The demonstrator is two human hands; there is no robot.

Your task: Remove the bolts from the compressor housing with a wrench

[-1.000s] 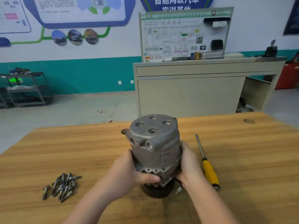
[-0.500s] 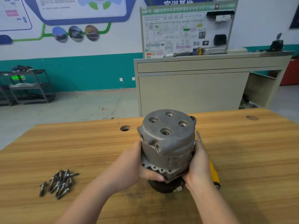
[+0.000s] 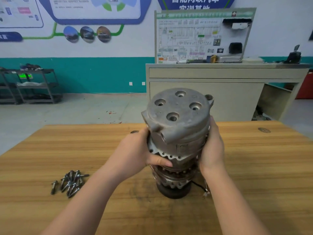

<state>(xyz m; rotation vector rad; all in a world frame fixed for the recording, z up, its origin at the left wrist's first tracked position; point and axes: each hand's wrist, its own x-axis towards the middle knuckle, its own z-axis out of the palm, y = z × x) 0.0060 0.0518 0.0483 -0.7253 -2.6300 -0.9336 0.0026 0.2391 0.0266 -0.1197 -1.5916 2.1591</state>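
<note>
Wood-grain table (image 3: 254, 167) fills the foreground. Near its middle, the grey compressor housing (image 3: 177, 122) sits raised above its dark lower assembly (image 3: 174, 184), gripped on either side by the left hand (image 3: 135, 153) and right hand (image 3: 212, 146), fingers curled around it. Loose bolts (image 3: 70, 183) lie piled well to the left.

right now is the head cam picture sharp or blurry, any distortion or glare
Head view: the compressor housing and both hands are fairly sharp; the wall posters are soft; the table's far edge and the cabinet bow from the wide-angle lens; lighting is even, no strong glare.
</note>
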